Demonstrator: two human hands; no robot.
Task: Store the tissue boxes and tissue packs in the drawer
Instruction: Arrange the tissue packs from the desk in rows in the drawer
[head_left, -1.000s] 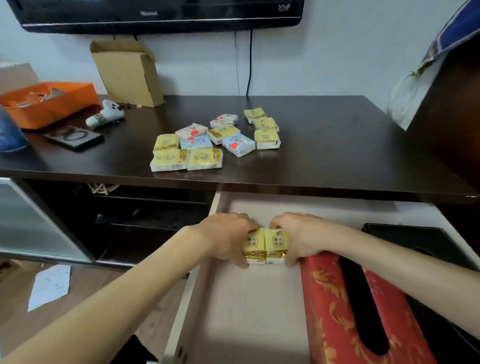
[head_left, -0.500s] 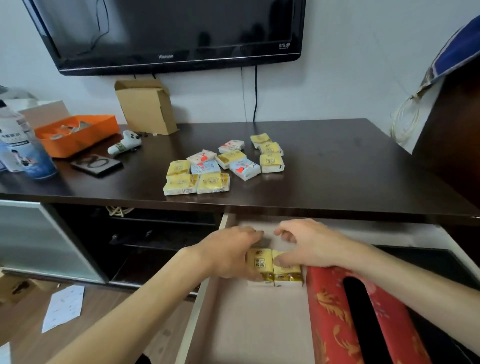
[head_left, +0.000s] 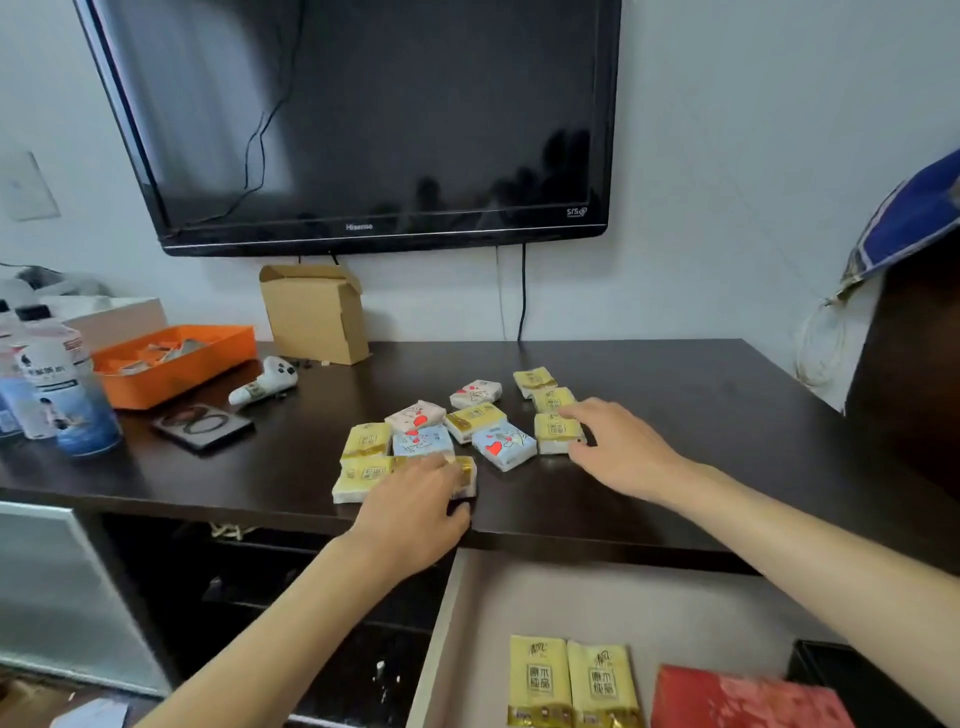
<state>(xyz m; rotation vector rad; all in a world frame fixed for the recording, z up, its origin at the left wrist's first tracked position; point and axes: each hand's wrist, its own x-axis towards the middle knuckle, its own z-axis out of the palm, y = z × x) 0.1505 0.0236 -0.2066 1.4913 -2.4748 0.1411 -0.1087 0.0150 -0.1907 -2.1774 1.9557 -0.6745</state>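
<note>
On the dark wooden bench (head_left: 675, 395), the left hand (head_left: 415, 512) curls over a yellow plastic-wrapped tissue pack (head_left: 465, 475) while the right hand (head_left: 621, 449), fingers spread, brackets another yellow tissue pack (head_left: 556, 431); two yellow packs (head_left: 571, 680) lie in the pale open drawer (head_left: 467, 623).

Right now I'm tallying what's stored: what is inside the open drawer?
Inside the drawer: two yellow tissue packs side by side, a red tissue box beside them, and a black item at the right. The frame edge cuts off the drawer's front.
</note>
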